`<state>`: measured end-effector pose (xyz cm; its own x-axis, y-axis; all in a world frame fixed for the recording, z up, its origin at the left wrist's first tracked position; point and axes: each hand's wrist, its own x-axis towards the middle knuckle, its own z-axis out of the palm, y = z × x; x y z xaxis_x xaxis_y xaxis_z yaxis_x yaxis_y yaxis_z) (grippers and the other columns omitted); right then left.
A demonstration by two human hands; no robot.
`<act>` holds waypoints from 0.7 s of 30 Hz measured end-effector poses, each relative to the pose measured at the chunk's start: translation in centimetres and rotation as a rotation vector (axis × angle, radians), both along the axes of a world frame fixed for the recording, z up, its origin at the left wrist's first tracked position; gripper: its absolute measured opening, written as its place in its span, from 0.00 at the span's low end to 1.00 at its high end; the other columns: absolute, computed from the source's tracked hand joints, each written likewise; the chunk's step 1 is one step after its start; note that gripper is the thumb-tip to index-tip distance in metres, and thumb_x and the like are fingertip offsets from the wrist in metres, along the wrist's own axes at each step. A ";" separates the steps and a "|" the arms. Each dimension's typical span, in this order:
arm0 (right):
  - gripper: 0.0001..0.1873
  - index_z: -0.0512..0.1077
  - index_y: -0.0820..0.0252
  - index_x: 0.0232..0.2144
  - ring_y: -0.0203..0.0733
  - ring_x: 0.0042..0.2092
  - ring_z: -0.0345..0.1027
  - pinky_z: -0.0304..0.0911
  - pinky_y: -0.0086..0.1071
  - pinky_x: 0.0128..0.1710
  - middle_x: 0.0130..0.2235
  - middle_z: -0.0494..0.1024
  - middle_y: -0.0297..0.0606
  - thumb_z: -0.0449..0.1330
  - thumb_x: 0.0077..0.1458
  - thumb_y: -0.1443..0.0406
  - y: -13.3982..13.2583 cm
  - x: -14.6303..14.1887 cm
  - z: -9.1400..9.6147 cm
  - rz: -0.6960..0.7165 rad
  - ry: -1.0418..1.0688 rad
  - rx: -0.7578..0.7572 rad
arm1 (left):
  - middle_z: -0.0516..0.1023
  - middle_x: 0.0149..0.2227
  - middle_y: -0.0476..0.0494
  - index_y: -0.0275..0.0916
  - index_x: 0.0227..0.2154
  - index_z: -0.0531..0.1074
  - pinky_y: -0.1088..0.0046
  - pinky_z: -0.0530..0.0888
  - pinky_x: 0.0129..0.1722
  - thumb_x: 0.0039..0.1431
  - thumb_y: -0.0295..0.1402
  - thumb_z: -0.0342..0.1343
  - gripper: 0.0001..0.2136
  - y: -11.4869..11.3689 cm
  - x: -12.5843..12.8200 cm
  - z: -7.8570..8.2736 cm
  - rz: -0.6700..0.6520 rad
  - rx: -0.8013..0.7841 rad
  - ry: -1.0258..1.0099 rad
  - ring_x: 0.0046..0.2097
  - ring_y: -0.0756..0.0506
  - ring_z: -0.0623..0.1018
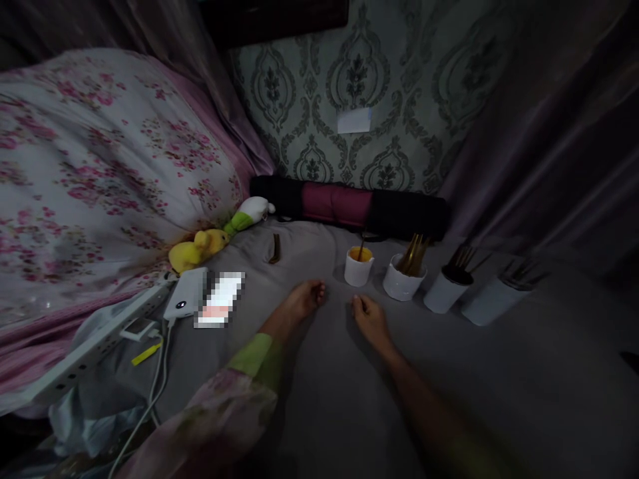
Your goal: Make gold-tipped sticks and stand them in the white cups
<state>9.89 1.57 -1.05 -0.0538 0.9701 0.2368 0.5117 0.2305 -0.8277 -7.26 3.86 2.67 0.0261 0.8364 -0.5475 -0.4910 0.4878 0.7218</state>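
My left hand (pixel 303 301) rests on the grey bed sheet (pixel 309 399) with its fingers curled in, and nothing shows in them. My right hand (pixel 368 317) lies close beside it, fingers also curled, apparently holding nothing. Just beyond the hands stands a small white cup (pixel 358 266) with yellow inside and a stick in it. To its right a white cup (pixel 403 276) holds several golden sticks, and two more white cups (pixel 446 287) (pixel 492 299) hold dark utensils.
A flowered pillow (pixel 100 166) fills the left. A yellow plush toy (pixel 197 249) and a green-white one (pixel 247 214) lie by it. A power strip (pixel 100 336), white charger (pixel 184 301) and cables sit at front left. A black and maroon roll (pixel 349 205) lies along the patterned wall.
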 end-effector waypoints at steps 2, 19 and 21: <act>0.21 0.66 0.61 0.21 0.35 0.23 0.59 0.51 0.27 0.24 0.20 0.66 0.33 0.43 0.53 0.55 0.0 0.0 0.0 0.001 0.011 0.006 | 0.64 0.18 0.51 0.34 0.22 0.63 0.82 0.60 0.17 0.51 0.24 0.48 0.05 1.2 -0.7 0.1 0.024 0.005 0.107 0.18 0.56 0.63; 0.20 0.66 0.61 0.21 0.33 0.23 0.58 0.49 0.26 0.23 0.20 0.67 0.33 0.44 0.53 0.55 -0.3 -0.1 0.0 -0.003 0.007 0.005 | 0.64 0.15 0.49 0.33 0.23 0.66 0.78 0.62 0.20 0.46 0.26 0.49 0.03 7.1 -8.2 1.3 0.091 0.093 1.101 0.18 0.53 0.65; 0.19 0.65 0.60 0.21 0.33 0.23 0.59 0.49 0.26 0.23 0.20 0.67 0.33 0.44 0.53 0.56 -0.4 -0.1 0.0 -0.003 0.013 -0.003 | 0.65 0.16 0.47 0.32 0.24 0.68 0.77 0.63 0.20 0.46 0.26 0.48 0.05 7.4 -9.3 1.7 0.037 0.080 1.211 0.20 0.51 0.67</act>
<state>9.77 1.21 -1.02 -0.0477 0.9710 0.2341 0.5020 0.2260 -0.8349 -16.51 11.22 4.37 -0.4912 0.8584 -0.1478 0.5097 0.4209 0.7504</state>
